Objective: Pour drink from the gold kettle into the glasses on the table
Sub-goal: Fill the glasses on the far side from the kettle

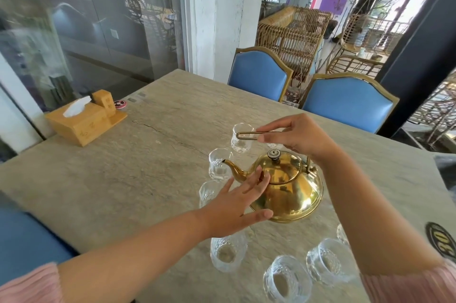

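While your right hand pinches the thin wire handle of the gold kettle between thumb and fingers, your left hand rests open against the kettle's near side, fingers spread toward the base of the spout and closed on nothing. The kettle sits directly below your right hand and just beyond your left palm; whether it rests on the table or is slightly raised cannot be told. The step in hand appears to be the grip-and-steady stage before a pour: no liquid is visible leaving the spout. The spout tip lies at the rim of a glass just beyond your left fingertips, so the next move likely calls for a slow tilt by the handle, with the left hand steadying the body. Note that the lid is not held down and may shift as the kettle tips. A second glass stands just beyond the handle loop, and a third is partly hidden under your left hand. More glasses stand close together between your forearms; keep both wrists clear of them. A wooden tissue box stands well apart, far beyond your left hand, and obstructs nothing.
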Tool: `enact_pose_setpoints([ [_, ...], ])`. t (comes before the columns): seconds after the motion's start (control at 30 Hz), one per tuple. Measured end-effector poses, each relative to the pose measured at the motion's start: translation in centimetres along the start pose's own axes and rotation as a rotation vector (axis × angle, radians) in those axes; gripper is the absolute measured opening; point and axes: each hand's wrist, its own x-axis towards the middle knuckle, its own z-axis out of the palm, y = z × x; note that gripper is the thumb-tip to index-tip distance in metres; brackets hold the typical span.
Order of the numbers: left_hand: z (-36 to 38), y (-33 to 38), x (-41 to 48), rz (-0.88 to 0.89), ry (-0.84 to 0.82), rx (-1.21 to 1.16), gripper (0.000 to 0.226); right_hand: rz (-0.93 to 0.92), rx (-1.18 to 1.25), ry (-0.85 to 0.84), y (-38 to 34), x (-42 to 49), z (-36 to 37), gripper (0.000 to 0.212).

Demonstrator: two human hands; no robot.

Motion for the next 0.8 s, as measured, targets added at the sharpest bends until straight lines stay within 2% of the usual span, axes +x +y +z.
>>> enact_pose_setpoints([
  [0.37,1.9,1.1,-2.1,-0.084,0.010,-0.080,0.071,-0.080,-0.265,-0.223,-2.1,-0.1,2.3,0.025],
  [0.8,2.6,1.4,-2.0,-0.097,0.019,-0.156,0.074,-0.080,-0.406,-0.254,-2.5,1.1,3.6,0.025],
])
